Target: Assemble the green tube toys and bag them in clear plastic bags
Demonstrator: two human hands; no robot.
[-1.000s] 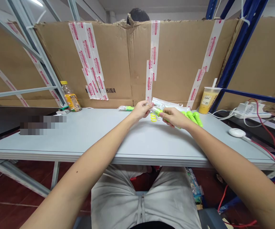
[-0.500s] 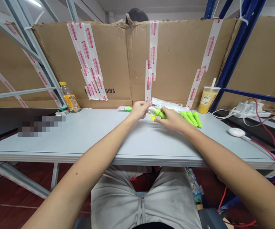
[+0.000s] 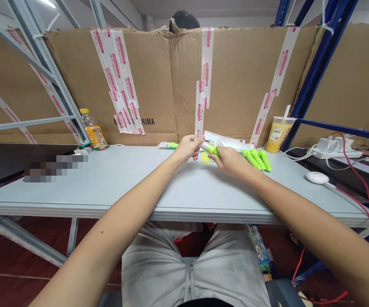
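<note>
A bright green tube-like piece (image 3: 210,149) with clear plastic over its left end lies between my hands, just above the table. My left hand (image 3: 188,147) is closed in a pinch on the clear plastic end. Around the green end, the fingers of my right hand (image 3: 229,158) are wrapped and hide part of it. Small yellow rings (image 3: 205,158) rest on the table just below the piece. Right of my right hand lie three loose green pieces (image 3: 256,159) side by side. Behind both hands is a clear plastic bag (image 3: 226,140).
A clear packet (image 3: 168,145) with something green sits left of my left hand. A drink cup (image 3: 278,134) with a straw stands at the back right, a yellow-capped bottle (image 3: 95,131) at the back left. A white oval device (image 3: 317,177) lies right. Cardboard (image 3: 152,76) walls off the back.
My right hand has shifted slightly left along the green piece and covers more of it. My left hand stays in nearly the same place.
</note>
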